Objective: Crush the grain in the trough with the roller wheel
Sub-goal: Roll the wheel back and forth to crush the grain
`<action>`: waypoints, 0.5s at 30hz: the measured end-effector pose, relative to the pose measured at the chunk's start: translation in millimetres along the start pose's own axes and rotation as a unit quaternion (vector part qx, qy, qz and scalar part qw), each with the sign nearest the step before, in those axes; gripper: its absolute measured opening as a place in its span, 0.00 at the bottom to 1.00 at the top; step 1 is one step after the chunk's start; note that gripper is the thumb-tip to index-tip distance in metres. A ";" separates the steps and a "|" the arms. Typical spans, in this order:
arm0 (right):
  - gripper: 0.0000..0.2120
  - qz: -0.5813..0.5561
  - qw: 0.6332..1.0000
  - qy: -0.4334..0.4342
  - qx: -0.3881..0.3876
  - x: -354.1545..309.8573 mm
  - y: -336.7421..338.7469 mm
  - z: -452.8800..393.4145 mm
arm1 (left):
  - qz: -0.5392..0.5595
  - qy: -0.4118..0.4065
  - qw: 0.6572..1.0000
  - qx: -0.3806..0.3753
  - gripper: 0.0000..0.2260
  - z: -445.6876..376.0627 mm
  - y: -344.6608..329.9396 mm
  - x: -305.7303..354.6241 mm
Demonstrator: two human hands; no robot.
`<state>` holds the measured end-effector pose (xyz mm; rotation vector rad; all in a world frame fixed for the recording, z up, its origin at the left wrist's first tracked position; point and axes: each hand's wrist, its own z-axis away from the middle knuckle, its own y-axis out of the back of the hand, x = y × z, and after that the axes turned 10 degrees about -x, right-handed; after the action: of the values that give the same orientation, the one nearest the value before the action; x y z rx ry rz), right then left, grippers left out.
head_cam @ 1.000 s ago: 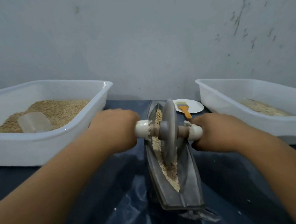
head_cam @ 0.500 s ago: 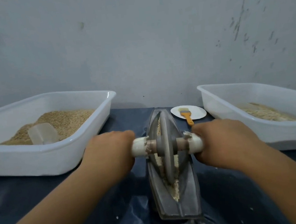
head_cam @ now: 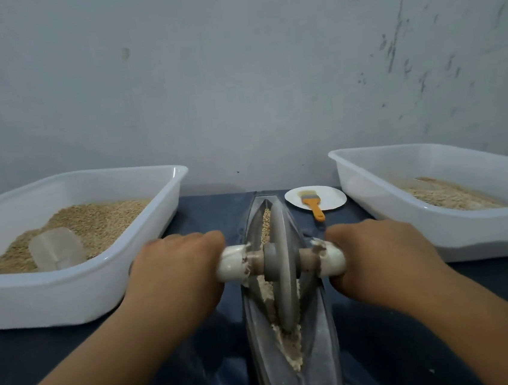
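Note:
A grey boat-shaped trough lies lengthwise in front of me on the dark blue cover. Pale grain fills its groove, whole at the far end and broken up at the near end. A grey roller wheel stands upright in the groove around the trough's middle, on an axle with white handles. My left hand grips the left handle. My right hand grips the right handle. The fingers of both hands are hidden under the handles.
A white tub with grain and a clear scoop stands at the left. Another white tub with paler grain is at the right. A white plate with an orange-handled brush sits behind the trough by the wall.
Both hands have drawn the wheel back along the trough toward me, and it has straightened from a tilt to upright. The camera has tipped up slightly.

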<state>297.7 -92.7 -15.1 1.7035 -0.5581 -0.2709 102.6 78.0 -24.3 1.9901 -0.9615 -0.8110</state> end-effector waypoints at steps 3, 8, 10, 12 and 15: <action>0.06 -0.037 0.998 -0.020 -0.050 -3.1 3.7 -15.7 | 0.023 0.057 0.995 -0.083 0.12 -18.2 -1.9 1.6; 0.06 -0.025 0.999 -0.023 -0.027 -3.4 3.2 -20.7 | 0.056 0.075 0.986 -0.139 0.09 -26.7 -0.8 1.5; 0.07 0.006 1.000 -0.004 0.027 -3.1 -3.2 -12.0 | 0.021 0.044 0.996 -0.075 0.14 -6.9 -6.8 -0.1; 0.09 0.015 0.999 0.006 0.048 -5.1 -2.6 -13.2 | 0.022 0.041 0.999 -0.026 0.15 0.3 -10.8 -1.5; 0.07 -0.010 1.000 0.003 -0.010 -10.0 8.7 -23.5 | 0.065 0.086 0.986 -0.126 0.07 -14.7 -5.5 -0.8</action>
<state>298.5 -68.6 -3.0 1.6902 -0.5324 -0.2859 115.7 86.2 -21.4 1.7293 -0.8349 -0.6439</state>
